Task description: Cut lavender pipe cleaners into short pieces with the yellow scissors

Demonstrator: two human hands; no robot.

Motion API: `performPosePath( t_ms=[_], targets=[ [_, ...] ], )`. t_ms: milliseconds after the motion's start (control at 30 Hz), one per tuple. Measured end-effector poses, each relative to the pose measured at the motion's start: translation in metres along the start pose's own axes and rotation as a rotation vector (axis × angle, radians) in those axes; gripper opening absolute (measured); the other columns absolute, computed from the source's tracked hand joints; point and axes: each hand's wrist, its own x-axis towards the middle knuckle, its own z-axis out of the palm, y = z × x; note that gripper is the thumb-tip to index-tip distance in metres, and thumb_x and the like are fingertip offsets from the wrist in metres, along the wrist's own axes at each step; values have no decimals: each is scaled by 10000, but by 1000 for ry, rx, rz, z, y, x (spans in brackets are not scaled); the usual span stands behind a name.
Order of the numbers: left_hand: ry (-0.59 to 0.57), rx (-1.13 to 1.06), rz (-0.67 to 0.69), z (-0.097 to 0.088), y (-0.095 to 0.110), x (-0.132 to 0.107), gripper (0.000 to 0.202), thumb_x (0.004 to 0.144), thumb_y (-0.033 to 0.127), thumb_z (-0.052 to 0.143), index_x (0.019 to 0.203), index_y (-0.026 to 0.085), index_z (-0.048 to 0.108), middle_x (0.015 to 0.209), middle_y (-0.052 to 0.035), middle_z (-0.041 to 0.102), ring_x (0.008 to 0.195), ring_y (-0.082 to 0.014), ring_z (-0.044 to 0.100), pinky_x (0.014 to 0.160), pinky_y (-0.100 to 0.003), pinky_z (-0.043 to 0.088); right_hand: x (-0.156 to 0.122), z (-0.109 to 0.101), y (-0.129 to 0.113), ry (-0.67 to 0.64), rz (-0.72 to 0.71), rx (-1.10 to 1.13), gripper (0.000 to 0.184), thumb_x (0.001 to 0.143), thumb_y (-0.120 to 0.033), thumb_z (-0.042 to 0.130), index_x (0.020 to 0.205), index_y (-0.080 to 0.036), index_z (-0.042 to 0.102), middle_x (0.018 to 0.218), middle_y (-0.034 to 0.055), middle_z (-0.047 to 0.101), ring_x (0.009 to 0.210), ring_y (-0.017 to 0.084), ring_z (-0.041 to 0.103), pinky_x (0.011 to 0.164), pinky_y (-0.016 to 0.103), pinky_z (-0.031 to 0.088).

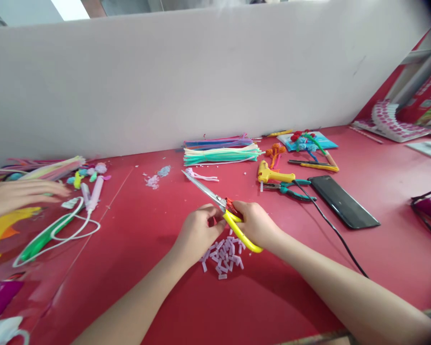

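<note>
My right hand (257, 221) grips yellow-handled scissors (210, 193), whose blades point up and to the left. A red-orange part (233, 207) shows at the scissors beside my fingers. My left hand (200, 231) is closed in a pinch close to the scissors' pivot; whatever it holds, if anything, is hidden. On the red table just below both hands lies a loose pile of short lilac cut pieces (223, 255). Beyond the blade tips rests a small pale pink fuzzy piece with thin stems (201, 176).
Bundled pipe cleaners (221, 154) lie along the white partition (172, 81). To the right are a yellow glue gun (273, 173), pliers (290, 189), a black phone (343, 201) and a dark cable (334, 227). Another person's hand (25, 195) is at the left, near a white cord (93, 225).
</note>
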Motion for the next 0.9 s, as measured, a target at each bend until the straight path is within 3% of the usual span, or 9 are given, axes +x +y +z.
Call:
performPosePath(
  t_ms=[233, 400, 700, 900],
  targets=[
    [78, 57, 56, 6, 3, 2, 94, 677, 197, 480, 727, 180, 557, 665, 3, 532, 591, -110, 474, 562, -210, 342, 4, -1, 1, 32, 35, 38, 188, 657, -336, 471, 590, -164, 436, 481, -55, 378, 467, 54, 279, 431, 176, 175],
    [28, -69, 23, 11, -7, -2, 144, 664, 176, 474, 778, 183, 563, 702, -7, 556, 618, -125, 490, 588, -222, 363, 4, 4, 5, -17, 36, -13, 186, 646, -346, 490, 611, -168, 451, 498, -52, 395, 453, 51, 270, 426, 182, 162],
    [18, -384, -103, 10, -13, -1, 125, 673, 243, 490, 741, 173, 567, 685, -10, 557, 647, -138, 498, 595, -223, 367, 12, 8, 1, -20, 25, -30, 215, 658, -372, 488, 612, -164, 458, 496, -51, 402, 450, 47, 274, 416, 176, 159],
    [106, -798, -287, 7, -20, 1, 188, 653, 311, 543, 734, 142, 556, 483, 47, 438, 407, -55, 347, 420, -181, 265, 6, -6, 6, 92, 22, -98, 306, 674, -464, 453, 597, -168, 449, 486, -48, 401, 440, 50, 276, 412, 178, 164]
  ],
)
